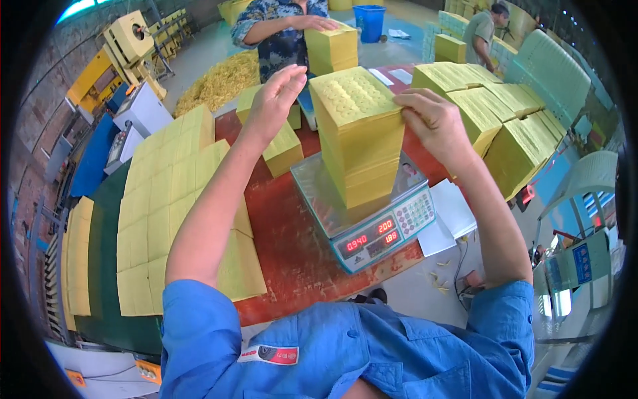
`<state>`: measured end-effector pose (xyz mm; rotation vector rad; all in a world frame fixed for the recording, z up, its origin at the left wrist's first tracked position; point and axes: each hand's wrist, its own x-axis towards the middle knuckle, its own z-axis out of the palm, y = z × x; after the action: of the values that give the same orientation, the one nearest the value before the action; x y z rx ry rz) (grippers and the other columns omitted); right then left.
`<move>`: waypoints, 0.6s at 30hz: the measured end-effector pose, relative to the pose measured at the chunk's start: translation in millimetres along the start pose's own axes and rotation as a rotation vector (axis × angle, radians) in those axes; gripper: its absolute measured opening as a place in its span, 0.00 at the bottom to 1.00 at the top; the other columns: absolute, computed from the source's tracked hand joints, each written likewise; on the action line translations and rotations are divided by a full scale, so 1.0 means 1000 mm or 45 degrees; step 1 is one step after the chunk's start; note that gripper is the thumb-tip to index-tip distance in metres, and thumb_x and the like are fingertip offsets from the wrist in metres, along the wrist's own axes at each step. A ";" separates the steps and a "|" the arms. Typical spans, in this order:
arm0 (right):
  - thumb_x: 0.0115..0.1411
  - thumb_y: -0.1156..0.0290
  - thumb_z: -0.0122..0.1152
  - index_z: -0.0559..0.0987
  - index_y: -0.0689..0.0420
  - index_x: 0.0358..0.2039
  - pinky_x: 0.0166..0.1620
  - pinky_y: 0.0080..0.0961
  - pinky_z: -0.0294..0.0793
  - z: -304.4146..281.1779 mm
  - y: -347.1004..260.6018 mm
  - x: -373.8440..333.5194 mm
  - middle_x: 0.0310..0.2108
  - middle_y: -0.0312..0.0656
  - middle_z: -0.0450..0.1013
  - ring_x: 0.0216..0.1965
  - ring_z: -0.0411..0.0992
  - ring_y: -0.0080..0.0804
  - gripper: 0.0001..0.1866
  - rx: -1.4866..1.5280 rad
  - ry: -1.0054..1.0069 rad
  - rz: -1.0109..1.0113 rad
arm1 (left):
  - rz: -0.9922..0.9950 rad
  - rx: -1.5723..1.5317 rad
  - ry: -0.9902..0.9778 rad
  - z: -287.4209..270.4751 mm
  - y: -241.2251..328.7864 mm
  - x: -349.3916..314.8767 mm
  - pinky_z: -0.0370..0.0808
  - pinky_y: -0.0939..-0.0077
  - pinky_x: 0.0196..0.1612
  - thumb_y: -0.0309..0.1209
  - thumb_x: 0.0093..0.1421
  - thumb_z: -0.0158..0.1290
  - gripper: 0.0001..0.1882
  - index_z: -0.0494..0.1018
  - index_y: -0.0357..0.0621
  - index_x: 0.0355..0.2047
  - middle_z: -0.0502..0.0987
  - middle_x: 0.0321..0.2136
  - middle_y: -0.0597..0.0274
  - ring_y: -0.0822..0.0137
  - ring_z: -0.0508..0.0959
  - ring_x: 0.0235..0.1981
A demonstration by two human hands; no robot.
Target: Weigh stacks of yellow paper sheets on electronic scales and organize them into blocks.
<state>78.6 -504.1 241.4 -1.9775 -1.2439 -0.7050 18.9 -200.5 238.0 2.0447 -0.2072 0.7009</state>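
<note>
Red table (286, 266) at mid-frame — co-worker (276, 56) cut off by the top edge. At centre, stack (359, 146) on scale (379, 233), partly hiding it. Left hand (278, 103) just left of stack, fingers straight, contact unclear. Right hand (435, 120) at stack's upper right corner — pinching or merely touching, hard to tell.

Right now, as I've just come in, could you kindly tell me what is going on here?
A tall yellow stack of sheets stands on a scale with lit red digits. The wearer's right hand appears to touch the stack's upper right edge; the left hand is raised, open, beside it, seemingly not touching. Across the red table, a co-worker's hand rests on another yellow stack.
</note>
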 end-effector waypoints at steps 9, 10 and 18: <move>0.56 0.80 0.57 0.78 0.63 0.41 0.46 0.33 0.75 -0.005 -0.010 0.008 0.44 0.47 0.76 0.43 0.75 0.46 0.12 -0.100 -0.109 -0.056 | -0.067 -0.014 0.037 -0.033 -0.011 -0.019 0.58 0.70 0.64 0.49 0.67 0.47 0.26 0.73 0.40 0.52 0.70 0.57 0.56 0.65 0.66 0.60; 0.56 0.80 0.57 0.78 0.63 0.41 0.46 0.33 0.75 -0.005 -0.011 0.009 0.44 0.47 0.76 0.43 0.75 0.46 0.12 -0.114 -0.123 -0.034 | -0.062 -0.009 0.029 -0.035 -0.012 -0.023 0.58 0.70 0.64 0.48 0.67 0.47 0.25 0.73 0.40 0.52 0.69 0.57 0.56 0.65 0.66 0.60; 0.55 0.81 0.58 0.78 0.63 0.40 0.45 0.32 0.75 -0.005 -0.006 0.010 0.43 0.46 0.76 0.42 0.76 0.45 0.11 -0.141 -0.125 -0.054 | -0.112 -0.046 0.032 -0.036 -0.013 -0.030 0.59 0.70 0.63 0.46 0.66 0.49 0.23 0.74 0.41 0.51 0.69 0.58 0.55 0.64 0.66 0.60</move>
<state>77.1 -500.8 253.3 -2.1038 -1.3339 -0.7187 -15.1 -167.0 226.3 1.9968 -0.1139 0.6630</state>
